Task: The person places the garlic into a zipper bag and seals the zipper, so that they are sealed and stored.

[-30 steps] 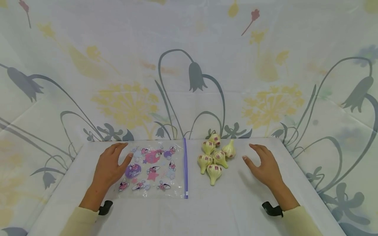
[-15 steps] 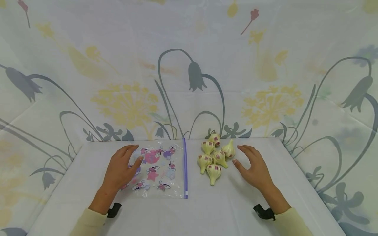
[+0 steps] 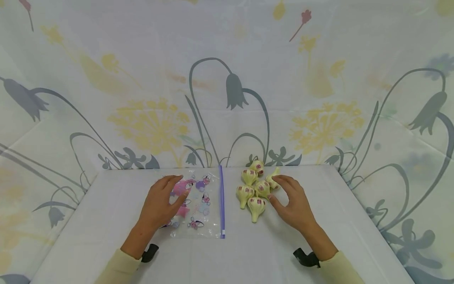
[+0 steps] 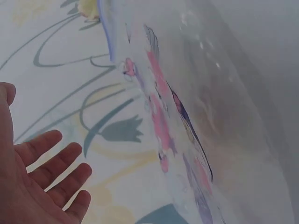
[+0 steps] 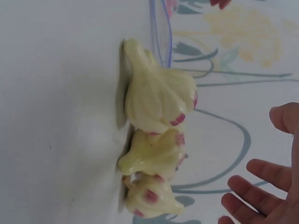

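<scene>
A clear zip bag (image 3: 213, 205) printed with pink and purple cartoon figures lies flat on the white table, its purple zip edge (image 3: 222, 197) facing right. Above its left part hovers my left hand (image 3: 159, 209), fingers loosely spread and holding nothing; it covers some of the print. Right of the zip, several pale garlic bulbs (image 3: 256, 207) with reddish-purple marks sit clustered together. My right hand (image 3: 294, 205) is just right of them, fingers relaxed, its fingertips overlapping the rightmost bulb (image 3: 271, 180) in the head view. The right wrist view shows a gap between that hand (image 5: 261, 186) and the garlic (image 5: 154, 98).
A cloth (image 3: 283, 79) with grey and yellow flower prints hangs behind and along both sides of the white table (image 3: 248, 260). Black curved pieces (image 3: 306, 258) stick out at both wrists, beside the cream sleeves (image 3: 340, 270).
Both hands have moved inward: the left to the right over the bag, the right to the left up to the garlic. The bag and bulbs have stayed in place.
</scene>
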Demonstrator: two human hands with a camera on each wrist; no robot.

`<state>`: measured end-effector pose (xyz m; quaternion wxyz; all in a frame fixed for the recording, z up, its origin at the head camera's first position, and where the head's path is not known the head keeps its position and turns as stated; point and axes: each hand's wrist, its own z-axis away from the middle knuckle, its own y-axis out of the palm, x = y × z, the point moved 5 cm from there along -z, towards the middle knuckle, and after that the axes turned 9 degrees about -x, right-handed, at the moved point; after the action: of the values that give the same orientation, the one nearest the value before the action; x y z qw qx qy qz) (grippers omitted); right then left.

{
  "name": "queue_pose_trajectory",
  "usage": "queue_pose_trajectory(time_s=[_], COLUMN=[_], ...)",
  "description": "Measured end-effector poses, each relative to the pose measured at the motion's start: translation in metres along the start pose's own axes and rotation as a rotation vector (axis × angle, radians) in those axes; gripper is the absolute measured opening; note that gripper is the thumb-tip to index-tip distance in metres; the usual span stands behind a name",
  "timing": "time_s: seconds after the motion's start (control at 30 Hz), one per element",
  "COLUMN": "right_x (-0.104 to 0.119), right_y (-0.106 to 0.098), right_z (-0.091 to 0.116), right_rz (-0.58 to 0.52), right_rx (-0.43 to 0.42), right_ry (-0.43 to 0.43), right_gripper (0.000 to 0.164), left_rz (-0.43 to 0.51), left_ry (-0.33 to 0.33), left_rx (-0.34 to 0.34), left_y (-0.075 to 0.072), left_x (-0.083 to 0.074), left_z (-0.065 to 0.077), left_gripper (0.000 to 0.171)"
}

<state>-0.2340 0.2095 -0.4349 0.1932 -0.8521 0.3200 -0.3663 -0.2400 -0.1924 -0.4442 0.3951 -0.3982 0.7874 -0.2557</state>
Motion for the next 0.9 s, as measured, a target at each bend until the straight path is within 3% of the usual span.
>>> queue_pose_trajectory(time_s=[0.43,0.9], right_x=[0.024,0.046], right_y=[0.019,0.045], right_z=[0.0,0.002], right_rz=[-0.061,-0.076], right_rx=[0.035,0.111], right_ry=[-0.04,-0.074], right_gripper=[0.053,0.054], left_rz=[0.041,0.011], left_ry=[0.046,0.072], left_rx=[0.009,0.108], left_y=[0.013,0.034], left_x=[-0.022,-0.036], left_z=[0.0,0.004], left_gripper=[0.055,0.059])
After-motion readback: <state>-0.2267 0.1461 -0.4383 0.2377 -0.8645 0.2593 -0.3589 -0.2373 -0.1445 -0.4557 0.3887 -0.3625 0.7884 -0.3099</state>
